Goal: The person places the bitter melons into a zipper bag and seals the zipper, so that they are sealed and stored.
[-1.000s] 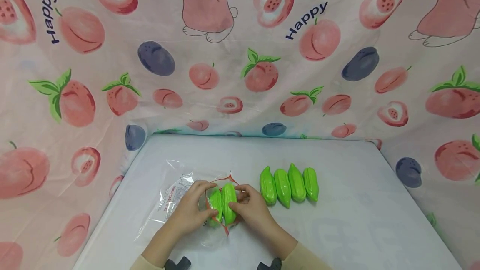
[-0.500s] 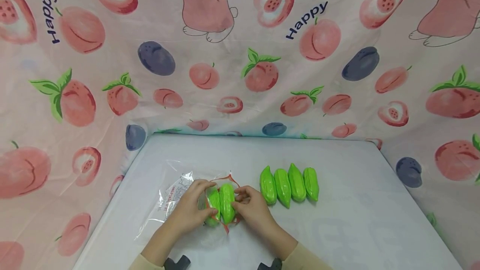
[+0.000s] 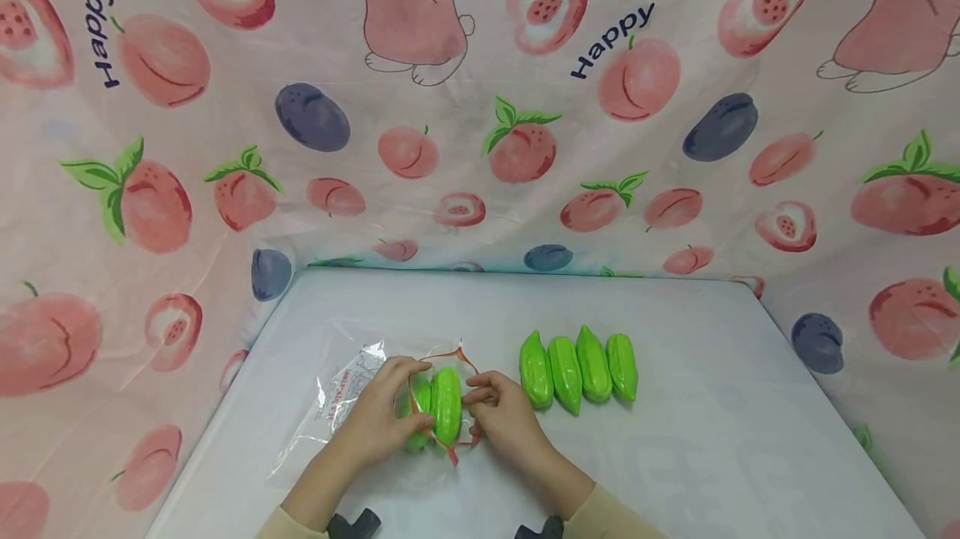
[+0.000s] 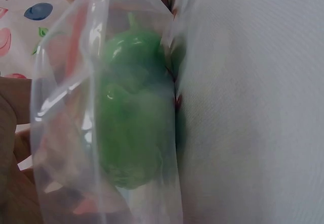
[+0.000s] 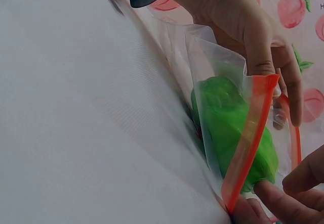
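At lower centre the left hand (image 3: 382, 418) is holding a bag (image 3: 341, 389), fingers wide, while the right hand (image 3: 510, 414), fingers half-bent, is touching a green fruit (image 3: 447, 404).

Green pods (image 3: 447, 406), orange-rimmed bag (image 5: 248, 143), fruit-print cloth (image 3: 457, 114)

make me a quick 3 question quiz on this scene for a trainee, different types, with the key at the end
1. How many are in the loose row of green pieces lying outside the bag?

2. True or false: the bag is too opaque to show anything inside it.

3. In the head view, which is nearer the loose row?
A. The left hand
B. The right hand
C. Both are equally near

Key
1. Four.
2. False; the green contents show through its clear film.
3. B.
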{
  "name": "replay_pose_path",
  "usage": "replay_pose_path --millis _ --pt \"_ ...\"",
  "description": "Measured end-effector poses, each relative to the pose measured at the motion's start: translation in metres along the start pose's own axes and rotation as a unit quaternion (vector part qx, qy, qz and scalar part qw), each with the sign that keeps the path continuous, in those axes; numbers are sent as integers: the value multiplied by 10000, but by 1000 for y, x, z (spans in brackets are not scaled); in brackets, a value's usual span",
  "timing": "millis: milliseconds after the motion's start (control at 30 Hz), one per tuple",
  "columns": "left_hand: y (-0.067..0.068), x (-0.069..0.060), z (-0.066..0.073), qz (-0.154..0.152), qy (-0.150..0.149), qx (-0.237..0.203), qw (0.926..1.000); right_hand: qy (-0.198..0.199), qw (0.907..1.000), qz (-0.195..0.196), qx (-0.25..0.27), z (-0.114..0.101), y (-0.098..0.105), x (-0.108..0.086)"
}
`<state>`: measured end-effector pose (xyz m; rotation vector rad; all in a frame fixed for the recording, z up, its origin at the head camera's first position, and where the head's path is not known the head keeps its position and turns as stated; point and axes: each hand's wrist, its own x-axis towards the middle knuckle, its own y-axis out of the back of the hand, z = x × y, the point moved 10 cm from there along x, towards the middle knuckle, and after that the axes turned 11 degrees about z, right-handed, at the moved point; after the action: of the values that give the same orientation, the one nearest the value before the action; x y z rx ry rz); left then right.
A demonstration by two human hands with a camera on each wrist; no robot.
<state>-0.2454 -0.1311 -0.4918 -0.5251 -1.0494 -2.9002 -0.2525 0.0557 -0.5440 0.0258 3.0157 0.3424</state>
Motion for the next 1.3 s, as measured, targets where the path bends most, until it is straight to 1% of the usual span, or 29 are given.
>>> replay_pose_path --millis 167,267,367,600,800,1000,1300 --pt "0 0 -1 -21 66 -32 10000 -19 9999 -67 -106 0 -2 1" --pt "0 0 -1 -3 70 -36 10000 42 9998 -130 -157 -1 -3 1" --pt "1 0 0 36 37 -37 10000 117 9996 -188 -191 -2 -4 1" --pt "3 1 3 158 -142 17 9998 229 9990 -300 -229 -3 -6 0" --pt "2 1 3 117 -135 4 9998 243 9986 -408 -214 -3 -8 -1" --pt "1 0 3 119 -142 2 9998 248 9976 -613 -206 -2 -12 -2" --pt "1 0 5 170 -202 37 9996 384 9949 -723 -594 -3 -15 -3"
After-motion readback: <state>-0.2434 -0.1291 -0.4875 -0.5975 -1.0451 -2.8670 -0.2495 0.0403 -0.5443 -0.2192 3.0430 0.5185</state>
